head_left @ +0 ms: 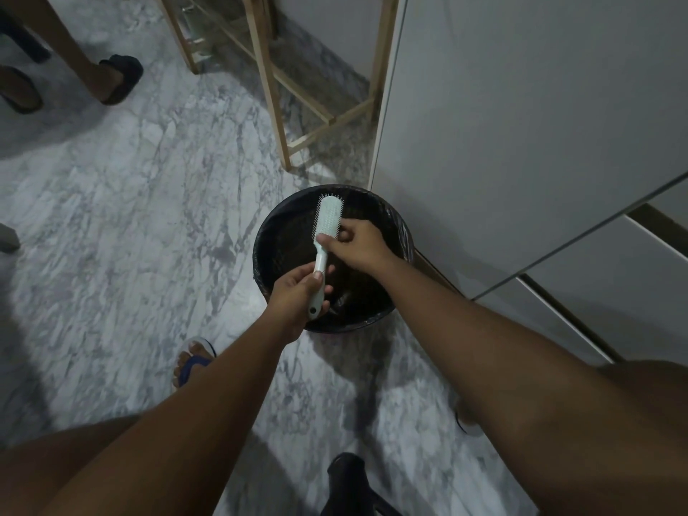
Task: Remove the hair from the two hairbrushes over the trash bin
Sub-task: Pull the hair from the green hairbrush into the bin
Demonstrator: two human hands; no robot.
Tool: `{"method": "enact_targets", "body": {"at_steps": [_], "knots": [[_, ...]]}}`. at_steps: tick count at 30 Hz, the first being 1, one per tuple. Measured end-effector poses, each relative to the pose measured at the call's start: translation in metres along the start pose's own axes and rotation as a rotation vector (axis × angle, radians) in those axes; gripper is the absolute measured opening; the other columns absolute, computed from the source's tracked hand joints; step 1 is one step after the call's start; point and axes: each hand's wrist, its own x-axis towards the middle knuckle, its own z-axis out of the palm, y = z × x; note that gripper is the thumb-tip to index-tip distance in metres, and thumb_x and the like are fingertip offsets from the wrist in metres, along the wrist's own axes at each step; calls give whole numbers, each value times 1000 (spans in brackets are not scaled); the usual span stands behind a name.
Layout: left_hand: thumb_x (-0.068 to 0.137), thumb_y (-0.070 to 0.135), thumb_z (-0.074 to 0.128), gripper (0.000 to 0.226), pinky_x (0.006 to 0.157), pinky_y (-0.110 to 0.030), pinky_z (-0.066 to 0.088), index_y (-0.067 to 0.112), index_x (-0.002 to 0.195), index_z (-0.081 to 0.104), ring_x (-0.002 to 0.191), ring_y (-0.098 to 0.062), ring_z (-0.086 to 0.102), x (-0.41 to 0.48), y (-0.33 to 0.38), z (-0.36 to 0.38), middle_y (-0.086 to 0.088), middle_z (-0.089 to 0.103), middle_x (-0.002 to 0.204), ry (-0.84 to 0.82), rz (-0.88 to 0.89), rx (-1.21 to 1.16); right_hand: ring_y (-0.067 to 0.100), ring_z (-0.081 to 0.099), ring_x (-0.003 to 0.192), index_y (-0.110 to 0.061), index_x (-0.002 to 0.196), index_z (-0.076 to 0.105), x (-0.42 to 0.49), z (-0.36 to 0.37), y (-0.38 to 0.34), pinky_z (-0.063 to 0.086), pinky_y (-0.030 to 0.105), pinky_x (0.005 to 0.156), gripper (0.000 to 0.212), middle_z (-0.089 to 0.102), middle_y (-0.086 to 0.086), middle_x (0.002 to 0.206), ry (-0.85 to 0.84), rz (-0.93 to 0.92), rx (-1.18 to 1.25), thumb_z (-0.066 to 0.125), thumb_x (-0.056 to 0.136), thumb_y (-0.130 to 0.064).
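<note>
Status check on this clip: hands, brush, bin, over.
Left hand gripping the brush by its handle. Right hand pinching at the bristle head. Brush over the lined bin. Nothing in the way.

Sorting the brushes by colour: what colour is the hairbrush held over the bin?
Pale mint-green plastic hairbrush, seen in the head view.

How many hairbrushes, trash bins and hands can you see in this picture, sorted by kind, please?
Hairbrush: 1 (pale, held over the bin)
Trash bin: 1 (black liner)
Hands: 2, left hand on the handle, right hand at the bristle head
Total: 4
</note>
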Motion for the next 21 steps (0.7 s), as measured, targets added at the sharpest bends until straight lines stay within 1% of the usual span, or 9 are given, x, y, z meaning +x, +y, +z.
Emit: {"method": "enact_targets", "body": {"at_steps": [1, 2, 4, 6, 9, 12, 17, 19, 21], "knots": [[100, 15, 55, 29, 60, -30, 53, 14, 127, 64, 87, -16, 62, 0, 0, 0, 0, 74, 118, -3, 1, 6, 18, 71, 88, -17, 111, 72, 0, 1, -1, 57, 41, 87, 43, 75, 5, 92, 31, -15, -2, 74, 80, -47], [100, 15, 55, 28, 60, -30, 53, 14, 127, 65, 88, -16, 62, 0, 0, -1, 0, 74, 118, -3, 2, 3, 16, 72, 81, -15, 98, 76, 1, 0, -2, 58, 38, 83, 35, 75, 4, 83, 59, -18, 0, 76, 79, -45], [100, 15, 56, 27, 61, -30, 54, 14, 125, 66, 88, -17, 61, -1, 2, -2, -1, 74, 118, 3, 7, 1, 14, 70, 73, -12, 80, 77, 3, -3, -2, 56, 27, 71, 32, 74, 4, 74, 93, -14, -36, 79, 76, -44], [100, 16, 56, 27, 61, -30, 54, 13, 125, 66, 88, -17, 61, 0, 4, -2, -1, 74, 118, 8, 15, 8, 14, 68, 67, -9, 70, 74, 3, -4, -4, 50, 19, 62, 33, 72, 5, 69, 114, -41, -85, 79, 76, -41], [101, 14, 53, 27, 58, -29, 53, 11, 125, 65, 84, -16, 61, -1, 6, 2, -2, 74, 117, 15, 11, -12, 13, 62, 61, -8, 71, 72, 3, -5, -5, 46, 19, 59, 30, 70, 6, 68, 151, -104, -95, 78, 79, -36], [102, 12, 51, 24, 56, -27, 52, 9, 122, 65, 79, -14, 59, -2, 6, 5, -2, 74, 114, 30, 2, -38, 14, 60, 60, -10, 72, 72, 3, -11, -6, 47, 24, 60, 28, 68, 4, 66, 259, -223, -67, 73, 84, -35], [102, 11, 50, 25, 53, -25, 51, 7, 123, 63, 78, -14, 57, -1, 1, 1, -1, 73, 114, 66, 5, -32, 12, 50, 56, -7, 68, 66, 1, -24, -11, 38, 21, 55, 30, 59, -2, 61, 572, -457, -30, 70, 89, -28], [102, 11, 50, 25, 53, -24, 51, 7, 123, 63, 77, -13, 57, -1, 1, 1, -2, 72, 115, 75, 5, -40, 12, 46, 54, -7, 64, 61, 4, -31, -12, 36, 24, 52, 32, 52, -3, 59, 710, -485, 18, 69, 89, -25], [103, 11, 50, 24, 53, -24, 52, 8, 122, 63, 76, -13, 58, -2, 2, 1, -2, 72, 116, 77, 5, -60, 16, 46, 53, -7, 61, 58, 8, -32, -7, 37, 28, 51, 36, 51, -1, 57, 787, -451, 50, 68, 90, -25]]}}
